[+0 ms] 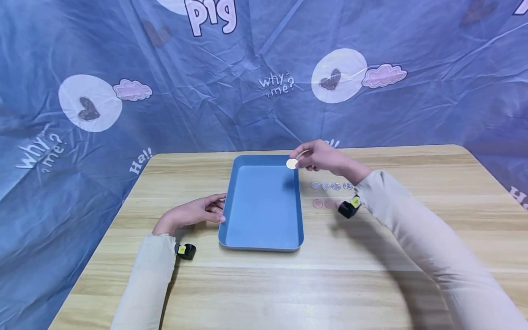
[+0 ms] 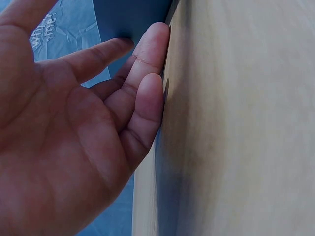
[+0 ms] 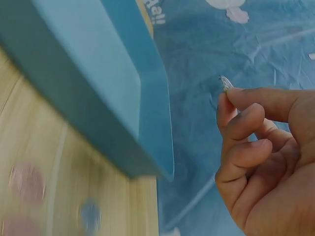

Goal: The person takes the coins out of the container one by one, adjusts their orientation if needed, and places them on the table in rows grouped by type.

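Observation:
A blue rectangular tray (image 1: 264, 206) lies on the wooden table. My left hand (image 1: 202, 211) is at its left side, fingertips against the outer wall; the left wrist view shows the hand (image 2: 83, 118) with loosely bent fingers, the lower ones resting on the tabletop. Over the tray's far right corner, my right hand (image 1: 321, 158) pinches a coin (image 1: 292, 163) between thumb and fingertip. Seen from the right wrist, the coin (image 3: 226, 83) is thin, silvery and nearly edge-on, raised above the rim.
To the right of the tray, several silver coins (image 1: 326, 186) lie in a row. A second row of pinkish coins (image 1: 317, 204) is nearer, partly covered by the black wrist camera (image 1: 349, 209). Behind the wooden table (image 1: 272, 288) hangs a blue printed cloth (image 1: 231, 105).

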Available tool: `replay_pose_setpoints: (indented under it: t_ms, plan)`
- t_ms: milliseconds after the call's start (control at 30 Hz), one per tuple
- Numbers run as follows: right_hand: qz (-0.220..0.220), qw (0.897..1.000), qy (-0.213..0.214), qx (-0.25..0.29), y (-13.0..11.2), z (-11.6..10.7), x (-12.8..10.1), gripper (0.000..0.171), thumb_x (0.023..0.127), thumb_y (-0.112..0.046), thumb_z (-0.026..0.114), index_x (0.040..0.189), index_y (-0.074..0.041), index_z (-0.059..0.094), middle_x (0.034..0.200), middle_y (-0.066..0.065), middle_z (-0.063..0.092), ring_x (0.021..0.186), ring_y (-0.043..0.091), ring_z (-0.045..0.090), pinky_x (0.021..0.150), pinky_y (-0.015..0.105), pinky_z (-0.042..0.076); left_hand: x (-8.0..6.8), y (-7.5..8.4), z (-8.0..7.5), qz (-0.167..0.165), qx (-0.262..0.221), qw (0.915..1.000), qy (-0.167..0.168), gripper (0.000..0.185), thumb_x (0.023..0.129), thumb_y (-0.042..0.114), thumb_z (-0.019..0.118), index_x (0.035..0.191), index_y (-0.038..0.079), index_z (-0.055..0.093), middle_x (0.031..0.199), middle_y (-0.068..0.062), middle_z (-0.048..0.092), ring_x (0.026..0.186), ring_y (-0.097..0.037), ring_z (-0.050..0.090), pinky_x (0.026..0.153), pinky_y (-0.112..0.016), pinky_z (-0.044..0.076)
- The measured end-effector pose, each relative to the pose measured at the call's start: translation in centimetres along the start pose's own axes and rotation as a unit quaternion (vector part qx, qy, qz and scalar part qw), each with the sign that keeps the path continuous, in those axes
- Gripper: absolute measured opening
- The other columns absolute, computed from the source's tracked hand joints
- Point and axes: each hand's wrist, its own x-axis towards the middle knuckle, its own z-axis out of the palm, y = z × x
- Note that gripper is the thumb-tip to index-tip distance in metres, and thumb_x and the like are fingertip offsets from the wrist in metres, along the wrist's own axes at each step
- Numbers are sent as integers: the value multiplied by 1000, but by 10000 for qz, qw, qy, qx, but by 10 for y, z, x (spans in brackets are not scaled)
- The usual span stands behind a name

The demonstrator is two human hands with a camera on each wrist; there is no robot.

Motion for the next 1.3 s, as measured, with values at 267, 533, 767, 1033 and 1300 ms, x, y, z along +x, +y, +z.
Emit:
replay_pose_setpoints:
  t_ms: [267,533,767,1033,1300]
  plan:
    - [480,9983,24,-320,40,-42,-36,41,88,-7,65,125,5,52,68,-4,53,57,6,43,49,19,34,0,-1,1,-47,75,10000,12,86,90,25,69,155,6,17,138,-16,43,117,-22,50,105,-36,40]
    - [872,9951,98,-452,77,-62,-57,43,89,-8,64,127,6,50,74,-4,54,59,6,45,50,20,37,-3,-1,-1,-89,48,9999,36,86,89,25,70,154,5,17,138,-16,43,117,-22,50,106,-38,39]
    - [967,9935,221,-555,100,-72,-66,43,89,-7,62,127,7,49,76,-3,58,60,5,47,51,19,39,-2,-1,-1,-37,37,10000,26,86,89,24,69,154,5,17,138,-17,43,117,-22,50,106,-37,39]
    - [1189,9913,190,-533,124,-74,-75,44,90,-9,62,128,8,48,76,-2,58,61,6,49,51,21,40,-2,-1,0,2,13,10000,15,85,89,24,69,154,5,17,137,-17,43,116,-21,50,104,-34,40]
    - [1238,9912,276,-372,130,-75,-77,43,91,-9,61,128,9,47,76,-3,56,62,6,49,53,20,41,1,-3,1,-19,81,10000,18,86,89,25,69,154,4,17,136,-17,44,112,-18,51,98,-24,42]
